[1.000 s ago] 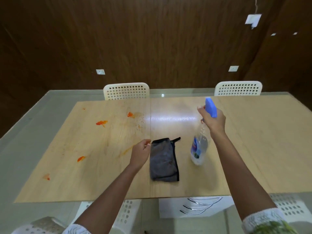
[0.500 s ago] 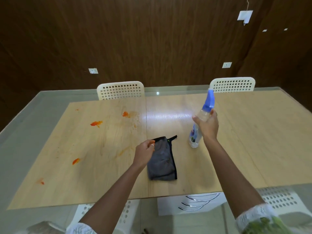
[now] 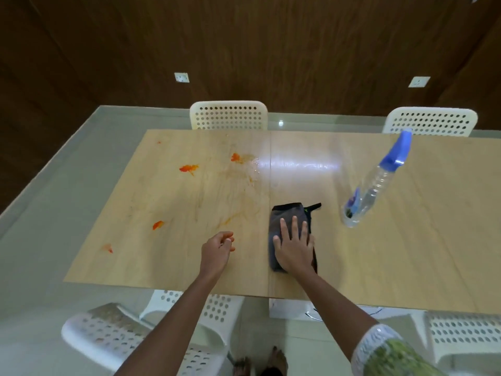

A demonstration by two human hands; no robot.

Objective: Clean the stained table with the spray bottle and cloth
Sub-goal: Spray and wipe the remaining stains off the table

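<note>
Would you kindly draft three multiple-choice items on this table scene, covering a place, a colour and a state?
1. The spray bottle stands where relative to the cloth?
A. Right
B. Left
C. On top

2. The bottle's spray head is:
A. Red
B. Blue
C. Green

3. The right hand is:
A. Gripping the bottle
B. Flat on the cloth
C. Off the table

Key: 1 A, it stands alone to the cloth's right; 2 B, the head shows blue; 3 B, straight fingers lie on the cloth.
</note>
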